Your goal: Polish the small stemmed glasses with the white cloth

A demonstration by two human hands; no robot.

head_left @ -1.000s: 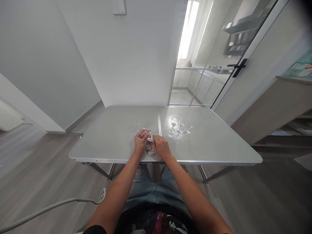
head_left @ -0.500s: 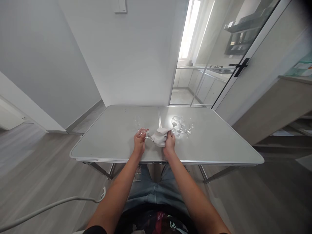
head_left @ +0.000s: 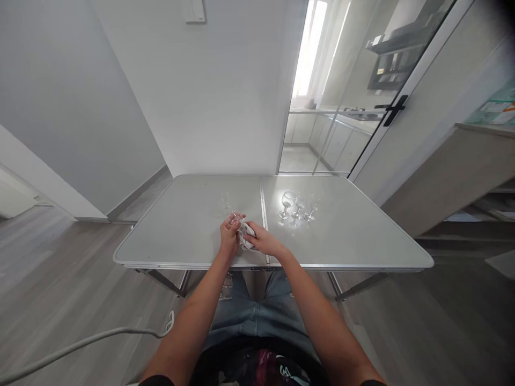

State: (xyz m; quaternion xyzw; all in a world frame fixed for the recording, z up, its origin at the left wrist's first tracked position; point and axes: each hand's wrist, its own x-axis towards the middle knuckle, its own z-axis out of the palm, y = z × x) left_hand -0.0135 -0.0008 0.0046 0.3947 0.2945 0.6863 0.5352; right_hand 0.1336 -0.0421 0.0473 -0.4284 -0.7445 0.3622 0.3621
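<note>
My left hand [head_left: 229, 234] is closed around the bowl of a clear wine glass [head_left: 236, 219], held over the near middle of the table [head_left: 169, 225]. A bunched white cloth [head_left: 248, 236] is gripped in my right hand [head_left: 261, 238], pressed against the glass's stem end close beside my left fingers. The cloth and fingers hide most of the stem and foot. Behind my left hand stands another clear glass [head_left: 226, 200], faint against the tabletop. Three stemmed glasses stand upright to the right: a left one [head_left: 288, 199], a middle one [head_left: 299, 203] and a right one [head_left: 311, 206].
A metal seam [head_left: 263, 195] crosses the tabletop from back to front. The table's far edge meets a white wall [head_left: 225, 107] and a glass door [head_left: 338, 96] with a black handle [head_left: 392, 110]. A pale hose [head_left: 100, 335] extends at lower left.
My right hand has moved left with the cloth, up against my left hand and the glass; the cloth, spread out before, is now bunched. My left hand has stayed nearly in place.
</note>
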